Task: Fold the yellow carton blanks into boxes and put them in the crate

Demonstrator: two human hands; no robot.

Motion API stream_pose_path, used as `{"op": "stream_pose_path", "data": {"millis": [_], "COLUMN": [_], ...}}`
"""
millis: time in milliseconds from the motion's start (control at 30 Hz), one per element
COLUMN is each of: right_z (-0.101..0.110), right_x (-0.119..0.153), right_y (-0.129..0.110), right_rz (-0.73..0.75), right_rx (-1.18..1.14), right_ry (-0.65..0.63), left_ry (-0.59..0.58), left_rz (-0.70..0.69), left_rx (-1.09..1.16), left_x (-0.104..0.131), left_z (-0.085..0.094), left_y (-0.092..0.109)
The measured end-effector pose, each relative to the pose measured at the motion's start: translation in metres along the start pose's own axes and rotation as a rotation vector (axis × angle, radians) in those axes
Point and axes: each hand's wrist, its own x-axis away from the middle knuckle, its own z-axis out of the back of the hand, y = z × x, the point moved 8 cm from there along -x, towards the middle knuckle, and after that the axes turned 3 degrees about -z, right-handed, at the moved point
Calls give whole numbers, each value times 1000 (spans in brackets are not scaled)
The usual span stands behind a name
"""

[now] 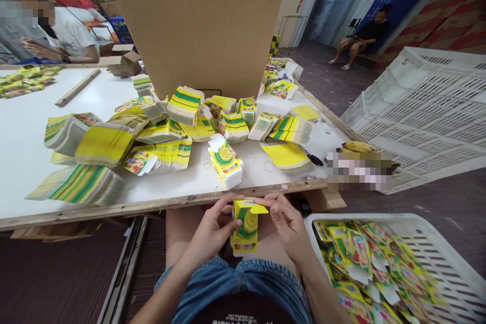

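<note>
A small yellow and green printed carton (246,233) is held upright above my lap, just off the table's front edge. My left hand (217,225) grips its left side, thumb across the front face. At the carton's top right, the fingers of my right hand (284,217) touch a yellow flap that sticks out; whether they pinch it is hard to make out. In front of me on the table lies a short stack of similar cartons (227,162). Behind it are several bundles of flat yellow and green cartons (186,106).
A white basket (429,228) full of cartons stands at my right. Beyond it are stacked white crates (425,106) and bananas (357,147). Scissors (314,159) lie near the table's right edge. A tall cardboard sheet (201,25) rises behind the bundles. One person sits across left, another far right.
</note>
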Motion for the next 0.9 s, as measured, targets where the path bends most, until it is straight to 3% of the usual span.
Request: {"op": "stream_pose_path", "data": {"millis": [100,200,733,900], "right_z": [-5,-10,-19,-14], "right_x": [-1,-1,-3,-1], "right_y": [11,16,15,12], "right_rz": [-164,-221,-220,-130], "right_rx": [58,124,240,71], "right_ry": [-93,-96,5,-68], "left_ry": [18,-33,-19,-10], "left_rz": [-30,-19,0,2], "left_rx": [-49,-22,-25,86], "left_x": [0,0,-1,-2], "left_z": [-1,-9,-7,-3], "left_y": [1,1,3,10]}}
